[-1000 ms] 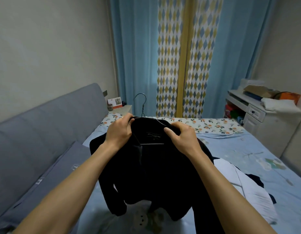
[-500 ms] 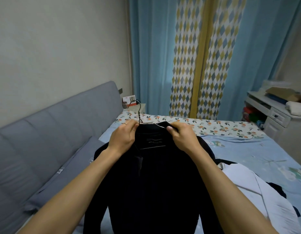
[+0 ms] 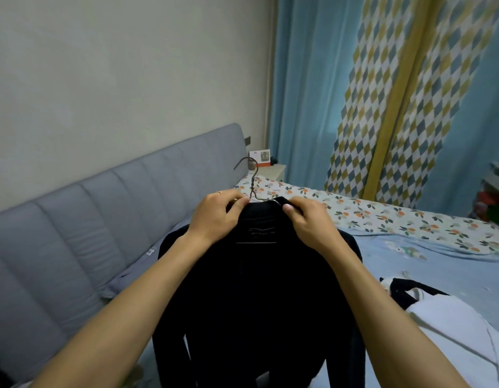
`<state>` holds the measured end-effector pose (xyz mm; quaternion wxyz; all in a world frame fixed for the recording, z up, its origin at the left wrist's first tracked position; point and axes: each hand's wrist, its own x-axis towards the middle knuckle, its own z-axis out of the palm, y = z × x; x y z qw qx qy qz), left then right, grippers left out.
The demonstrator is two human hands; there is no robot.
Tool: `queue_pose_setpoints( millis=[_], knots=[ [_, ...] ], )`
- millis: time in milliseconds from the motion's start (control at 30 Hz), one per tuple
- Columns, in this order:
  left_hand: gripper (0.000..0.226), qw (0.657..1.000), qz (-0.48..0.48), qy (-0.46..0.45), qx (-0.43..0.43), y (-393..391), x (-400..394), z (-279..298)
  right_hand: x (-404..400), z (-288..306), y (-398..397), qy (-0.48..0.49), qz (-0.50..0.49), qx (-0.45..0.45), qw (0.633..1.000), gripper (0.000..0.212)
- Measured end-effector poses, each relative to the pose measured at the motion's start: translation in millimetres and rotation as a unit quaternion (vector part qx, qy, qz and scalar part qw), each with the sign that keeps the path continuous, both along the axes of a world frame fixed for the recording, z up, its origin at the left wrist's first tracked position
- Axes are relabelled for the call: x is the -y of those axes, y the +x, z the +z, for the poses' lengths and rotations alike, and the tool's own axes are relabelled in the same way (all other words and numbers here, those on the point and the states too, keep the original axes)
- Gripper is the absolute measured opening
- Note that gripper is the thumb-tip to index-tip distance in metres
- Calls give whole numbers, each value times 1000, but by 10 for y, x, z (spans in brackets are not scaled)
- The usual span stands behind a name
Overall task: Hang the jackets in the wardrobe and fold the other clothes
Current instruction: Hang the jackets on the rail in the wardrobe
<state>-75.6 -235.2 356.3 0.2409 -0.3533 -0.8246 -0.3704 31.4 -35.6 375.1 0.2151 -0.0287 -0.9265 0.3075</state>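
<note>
Two hands held a black jacket point(image 3: 259, 289) up in the middle of the frame, above a bed point(image 3: 410, 247). Left hand point(image 3: 217, 215) gripped the collar on its left side, fingers curled over the top edge and thumb pressed against the cloth. Right hand point(image 3: 308, 219) gripped the collar on the other side in the same way, its thumb lying along the top of the fabric. Between the two hands a thin wire hanger point(image 3: 252, 183) rose out of the neck of the jacket, its hook tilted toward the upper left. Whether either hand also pinched the wire under the cloth could not be told.

The jacket hung down from the hands toward the bottom of the frame, with a label showing inside the neck and the sleeves falling at both sides.

At the lower right a white garment point(image 3: 452, 331) lay on the bed, with something black point(image 3: 405, 289) partly under it. The bed had a blue sheet with a flower-patterned strip point(image 3: 382, 214) along its far edge. A grey padded headboard point(image 3: 102, 219) ran along the left of the frame beneath a pale wall. Blue curtains point(image 3: 304, 93) and a diamond-patterned curtain point(image 3: 410, 93) filled the upper right. A small bedside table point(image 3: 273, 170) stood in the far corner, with a small box point(image 3: 260, 157) on it.
</note>
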Motion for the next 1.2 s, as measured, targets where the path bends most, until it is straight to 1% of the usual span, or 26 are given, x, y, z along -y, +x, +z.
queue_pose_setpoints(
  millis=[67,100,167,200,267,333,367,467,533,567,600,633,667,700,800,900,1033,1067,1100,1167,1200],
  knots=[
    [35,998,51,18,36,41,130,-2,43,13,-27,-16,-2,-18,1000,28],
    [39,996,78,7,44,80,200,5,52,22,-45,-26,5,-25,999,28],
    [39,993,107,-10,54,145,337,19,108,78,-88,-35,24,-36,998,31],
    [37,991,125,-6,51,168,379,36,131,107,-102,-35,38,-39,998,31],
    [37,980,196,11,38,342,492,120,199,150,-104,-43,91,-54,993,25],
    [42,969,247,27,13,476,632,203,283,197,-105,-45,126,-79,988,26],
    [44,957,288,36,4,643,706,239,314,221,-71,-38,165,-90,981,27],
    [46,935,350,50,-3,1023,936,286,419,212,-43,-4,221,-94,971,30],
    [43,915,396,73,3,1337,1142,247,548,182,0,14,259,-90,962,32],
    [39,911,402,90,2,1450,1208,229,590,166,6,21,264,-87,960,34],
    [36,900,422,106,-2,1571,1309,201,665,144,19,24,283,-86,955,36],
    [33,885,451,115,-9,1780,1483,169,836,119,73,25,308,-88,947,39],
    [30,879,458,131,-4,1827,1540,152,892,101,73,30,306,-93,947,40],
    [28,866,481,137,-5,1963,1671,131,1029,90,119,33,318,-95,943,41],
    [31,835,528,154,2,2303,2018,103,1418,20,204,27,360,-95,928,40],
    [35,805,570,165,6,2601,2358,71,1847,-15,283,20,396,-70,915,37],
    [32,766,620,172,18,3024,2729,-1,2431,-62,367,12,461,-47,886,38],
    [31,750,635,182,19,3189,2885,-56,2672,-112,406,13,491,-43,870,37],
    [31,746,639,187,17,3274,2963,-82,2794,-142,410,12,506,-39,861,36],
    [30,726,659,196,18,3519,3185,-159,3164,-230,471,9,550,-32,834,38],
    [30,727,657,196,19,3522,3176,-146,3168,-232,456,4,558,-34,829,39]
  ],
)
